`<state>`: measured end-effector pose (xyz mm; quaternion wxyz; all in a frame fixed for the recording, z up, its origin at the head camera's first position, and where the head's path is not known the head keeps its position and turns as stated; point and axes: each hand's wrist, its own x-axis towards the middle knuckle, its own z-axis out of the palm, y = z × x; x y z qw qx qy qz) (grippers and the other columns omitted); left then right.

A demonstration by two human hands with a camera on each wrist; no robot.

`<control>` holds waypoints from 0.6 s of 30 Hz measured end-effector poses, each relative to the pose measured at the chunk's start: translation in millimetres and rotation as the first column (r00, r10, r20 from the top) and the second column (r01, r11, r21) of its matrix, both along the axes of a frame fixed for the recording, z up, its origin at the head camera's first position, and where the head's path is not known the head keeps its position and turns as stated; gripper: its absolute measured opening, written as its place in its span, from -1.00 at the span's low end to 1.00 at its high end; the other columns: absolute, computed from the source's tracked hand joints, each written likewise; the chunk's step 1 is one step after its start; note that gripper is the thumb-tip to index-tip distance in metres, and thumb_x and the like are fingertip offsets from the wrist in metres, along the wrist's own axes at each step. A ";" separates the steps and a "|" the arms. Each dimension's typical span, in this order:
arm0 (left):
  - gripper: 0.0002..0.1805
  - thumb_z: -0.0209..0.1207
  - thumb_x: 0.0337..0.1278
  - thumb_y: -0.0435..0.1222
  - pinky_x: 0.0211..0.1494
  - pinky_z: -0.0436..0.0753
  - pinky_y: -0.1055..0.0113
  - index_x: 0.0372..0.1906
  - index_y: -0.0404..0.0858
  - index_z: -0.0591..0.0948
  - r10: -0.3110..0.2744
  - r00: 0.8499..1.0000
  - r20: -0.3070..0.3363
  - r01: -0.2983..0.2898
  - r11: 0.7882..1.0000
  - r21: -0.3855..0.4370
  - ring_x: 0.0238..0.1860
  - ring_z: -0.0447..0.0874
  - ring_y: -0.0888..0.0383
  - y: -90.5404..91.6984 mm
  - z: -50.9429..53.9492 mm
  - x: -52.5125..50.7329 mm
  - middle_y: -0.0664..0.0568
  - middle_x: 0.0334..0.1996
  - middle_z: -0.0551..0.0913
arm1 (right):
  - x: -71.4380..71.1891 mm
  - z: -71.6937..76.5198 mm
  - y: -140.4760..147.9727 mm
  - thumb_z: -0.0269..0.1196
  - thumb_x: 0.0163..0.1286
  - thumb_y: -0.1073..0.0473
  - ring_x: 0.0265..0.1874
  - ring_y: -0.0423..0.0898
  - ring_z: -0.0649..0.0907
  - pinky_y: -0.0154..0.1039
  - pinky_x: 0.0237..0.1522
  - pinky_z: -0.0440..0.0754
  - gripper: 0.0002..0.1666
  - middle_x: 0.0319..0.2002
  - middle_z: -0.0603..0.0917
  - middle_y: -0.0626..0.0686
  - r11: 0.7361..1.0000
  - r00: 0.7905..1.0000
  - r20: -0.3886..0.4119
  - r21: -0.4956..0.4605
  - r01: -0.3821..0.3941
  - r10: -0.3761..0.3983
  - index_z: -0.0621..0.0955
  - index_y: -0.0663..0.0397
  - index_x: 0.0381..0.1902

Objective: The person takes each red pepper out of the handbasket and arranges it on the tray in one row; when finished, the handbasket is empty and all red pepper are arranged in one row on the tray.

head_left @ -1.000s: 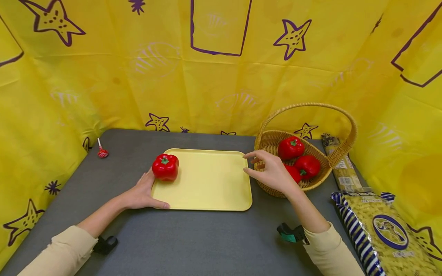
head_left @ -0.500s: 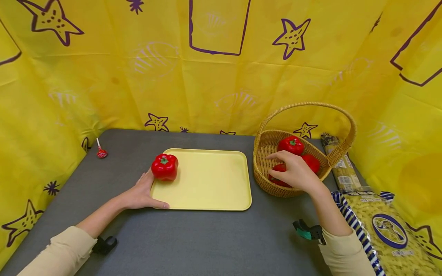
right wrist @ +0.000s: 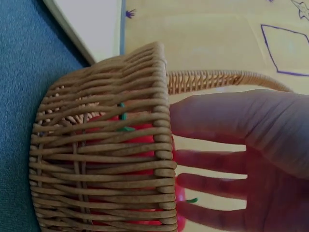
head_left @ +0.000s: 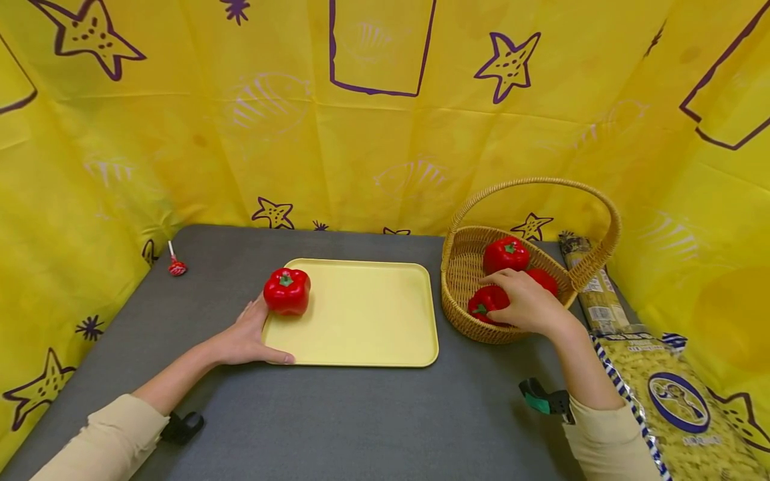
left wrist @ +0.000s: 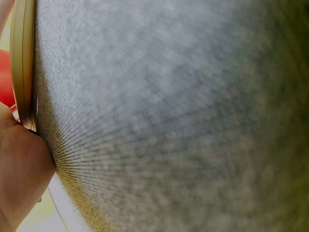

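A red bell pepper (head_left: 287,292) sits upright at the left end of the pale yellow tray (head_left: 369,317). My left hand (head_left: 245,339) rests against the tray's front left corner, thumb along the front edge and fingers along the left side beside the pepper. Over on the right, my right hand (head_left: 526,302) reaches into the wicker basket (head_left: 460,267). Its thumb and fingers are spread around the nearest bell pepper (head_left: 484,302), which is partly hidden; contact cannot be told. Two other bell peppers, one behind (head_left: 504,255) and one at the right (head_left: 543,281), lie in the basket.
The basket's tall handle (head_left: 541,181) arches over its opening. A bag of pasta (head_left: 680,401) and a long packet (head_left: 601,300) lie along the right side. A lollipop (head_left: 177,267) is at the table's far left. Yellow cloth (head_left: 373,147) encloses the back and sides.
My right hand has moved right from the tray's edge and down into the basket, onto the nearest pepper. The left hand, the tray and its pepper stay in place.
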<state>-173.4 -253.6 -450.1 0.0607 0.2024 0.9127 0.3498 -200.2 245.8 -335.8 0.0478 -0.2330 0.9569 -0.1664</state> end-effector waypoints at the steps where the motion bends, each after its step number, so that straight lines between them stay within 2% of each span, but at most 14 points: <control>1: 0.40 0.49 -0.32 0.13 0.27 -0.20 -0.48 0.54 -0.16 -0.17 0.001 1.000 0.004 -0.001 1.000 -0.001 0.46 -0.18 -0.26 -0.2 -0.1 0.0 -0.18 0.49 -0.08 | -0.8 -0.4 0.8 0.43 0.10 0.19 0.17 0.34 0.41 0.32 0.07 0.43 -0.37 0.16 0.51 0.31 1.000 1.000 0.009 0.013 -0.002 0.002 0.57 0.20 0.16; 5: 0.41 0.50 -0.35 0.14 0.28 -0.20 -0.48 0.54 -0.15 -0.17 0.006 1.000 0.010 -0.006 1.000 -0.007 0.46 -0.18 -0.23 -1.3 -1.5 -0.4 -0.17 0.50 -0.08 | -5.3 -2.8 3.5 0.42 0.07 0.19 0.20 0.38 0.38 0.36 0.09 0.38 -0.33 0.18 0.49 0.32 0.999 0.999 0.048 0.044 -0.020 0.018 0.55 0.19 0.18; 11: 0.40 0.50 -0.33 0.14 0.27 -0.20 -0.49 0.54 -0.17 -0.16 -0.001 1.000 -0.008 0.001 1.000 -0.011 0.46 -0.19 -0.26 -2.0 -2.7 -1.2 -0.18 0.50 -0.09 | -13.0 -5.9 5.3 0.45 0.05 0.18 0.20 0.37 0.37 0.31 0.09 0.41 -0.22 0.21 0.48 0.33 0.997 0.991 0.124 0.058 -0.056 0.048 0.49 0.22 0.26; 18: 0.39 0.49 -0.30 0.14 0.26 -0.19 -0.49 0.54 -0.20 -0.16 -0.004 1.000 -0.007 0.004 1.000 -0.013 0.46 -0.19 -0.29 -1.9 -2.4 -0.7 -0.22 0.50 -0.09 | -15.5 -5.8 5.1 0.46 0.05 0.18 0.19 0.33 0.40 0.27 0.10 0.44 -0.18 0.21 0.47 0.34 0.995 0.986 0.149 0.057 -0.087 0.078 0.45 0.28 0.28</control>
